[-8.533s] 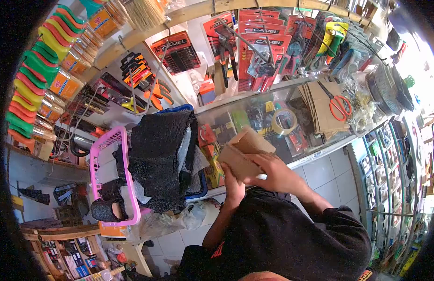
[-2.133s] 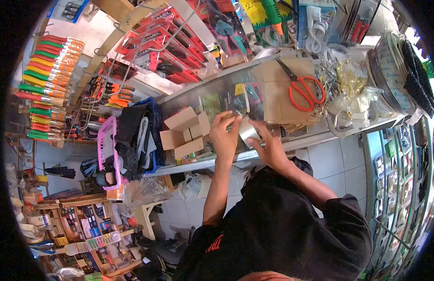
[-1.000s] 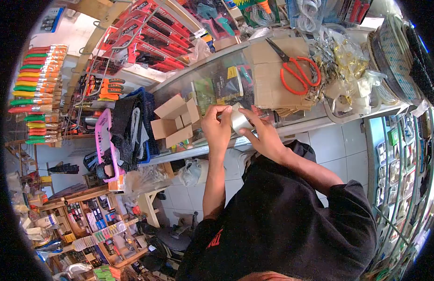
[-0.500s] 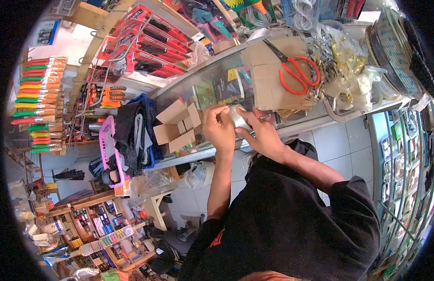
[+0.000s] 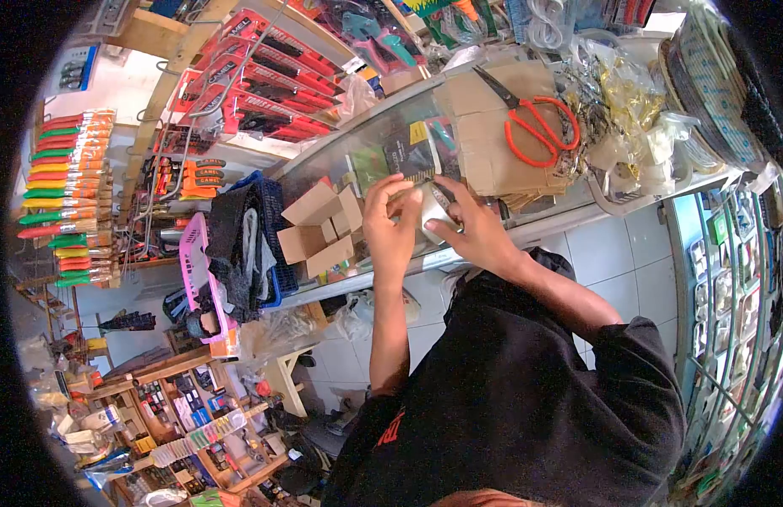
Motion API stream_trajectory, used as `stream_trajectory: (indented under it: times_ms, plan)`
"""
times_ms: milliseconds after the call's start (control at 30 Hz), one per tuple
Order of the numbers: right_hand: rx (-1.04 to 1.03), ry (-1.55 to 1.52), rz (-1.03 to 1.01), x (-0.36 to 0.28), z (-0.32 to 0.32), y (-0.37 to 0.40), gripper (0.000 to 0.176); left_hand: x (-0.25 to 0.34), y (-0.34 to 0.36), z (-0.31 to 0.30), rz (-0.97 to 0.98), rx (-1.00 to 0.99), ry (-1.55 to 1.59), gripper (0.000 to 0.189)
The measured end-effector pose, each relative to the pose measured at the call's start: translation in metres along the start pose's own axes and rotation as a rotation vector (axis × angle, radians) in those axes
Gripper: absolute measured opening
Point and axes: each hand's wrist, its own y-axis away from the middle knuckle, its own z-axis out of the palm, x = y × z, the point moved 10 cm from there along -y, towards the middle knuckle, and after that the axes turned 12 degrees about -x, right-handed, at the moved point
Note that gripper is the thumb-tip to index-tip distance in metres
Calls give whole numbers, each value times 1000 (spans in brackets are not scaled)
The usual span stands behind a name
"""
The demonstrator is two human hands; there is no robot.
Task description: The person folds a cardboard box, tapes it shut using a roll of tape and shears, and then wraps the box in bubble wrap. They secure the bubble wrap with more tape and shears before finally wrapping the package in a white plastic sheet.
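Tape [image 5: 432,217] sits over the counter [image 5: 336,286], between both hands. On my feed, the right hand [image 5: 482,237] grasps it, presumably to steady it; I can't tell whether the left hand's [image 5: 391,232] curled fingers grip its edge.

paintbrushes [image 5: 68,188] hanging; pink basket [image 5: 191,247] beside blue basket [image 5: 275,232]; apparently coiled hose [image 5: 711,89]

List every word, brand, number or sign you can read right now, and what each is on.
"CAMEL": orange-handled tools and red packs.
"TOOLS": one of the red packs.
"TR": black shirt, the rest unclear.
Too small or blurred: print on the brushes, black pack and wound reel.
Nothing readable on the held roll.
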Motion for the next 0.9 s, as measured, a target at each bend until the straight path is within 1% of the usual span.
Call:
stream_trajectory:
  times_ms: [33,133,233,267,333,367,467,567,600,633,700,733,800,833,900]
  plan:
    - [-14,29,21,1,1,1,73,-4,1,2,-48,-61,43,32]
    - [-77,-19,87,1,-1,7,77,-2,7,6,47,-155,-53,48]
    - [-20,215,-157,-24,-26,18,79,6,15,12,47,-200,-111,57]
    - [-50,186,-128,-27,-37,21,74,8,18,12,38,-184,-129,58]
    - [-145,270,-86,-47,-66,22,66,12,20,12,27,-152,-161,59]
    - [-190,317,-65,-52,-79,20,62,12,22,13,32,-150,-153,59]
    - [-15,753,-277,-80,-125,17,43,8,25,13,55,-140,-126,57]
    - [68,868,-101,-62,-169,-4,32,2,27,13,51,-110,-57,52]
    - [39,884,-105,-59,-172,-9,27,-2,29,13,36,-89,-8,49]
    - [73,983,-165,-56,-175,-11,26,-7,29,13,20,-68,41,47]
    - [140,1179,-293,-42,-168,-15,25,-9,27,13,82,-2,13,43]
    - [175,1179,-276,-40,-167,-17,25,-8,27,10,109,34,-1,41]
    - [239,1182,-245,-40,-166,-19,26,2,26,9,101,40,-22,34]
    - [222,1175,-207,-34,-167,-24,27,4,27,10,92,42,-31,31]
    - [187,1160,-127,-23,-171,-32,29,-8,27,9,89,79,85,22]
